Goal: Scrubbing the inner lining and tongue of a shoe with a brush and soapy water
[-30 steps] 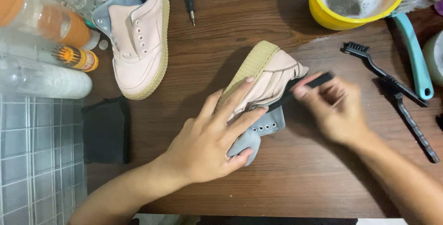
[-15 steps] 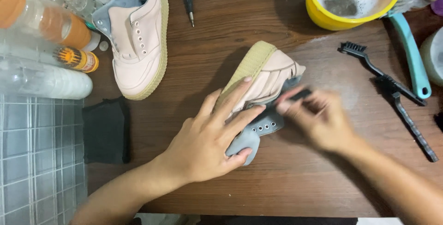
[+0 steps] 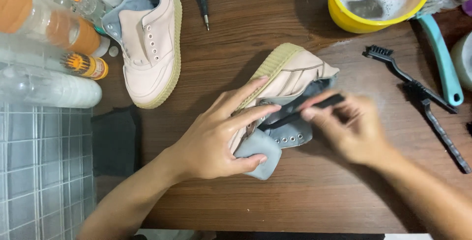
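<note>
In the head view, a pale pink sneaker (image 3: 287, 85) is seen lying on its side near the middle of the dark wooden table (image 3: 275, 195), its tan ribbed sole turned up and away, its grey lining and tongue folded open toward the near edge. Bare table is left in front of the shoe and between it and the second pink sneaker (image 3: 150, 48), which is stood upright well apart at the far left. The room to the right is narrowed by two black detail brushes (image 3: 418, 92) and a teal-handled brush (image 3: 442, 60); at the far edge a yellow bowl (image 3: 344, 16) of soapy water is set, with a pink brush laid across it. Clear bottles (image 3: 49, 58) and a dark cloth (image 3: 115, 139) are crowded along the left side, and a small screwdriver (image 3: 202, 5) is laid beyond.

The left hand (image 3: 216, 141) is spread over the shoe's side, thumb hooked under the grey tongue. The right hand (image 3: 351, 127) is closed around a thin black brush (image 3: 300, 114); compared with half a second ago, its tip is pushed deeper into the shoe's opening and the hand is blurred
</note>
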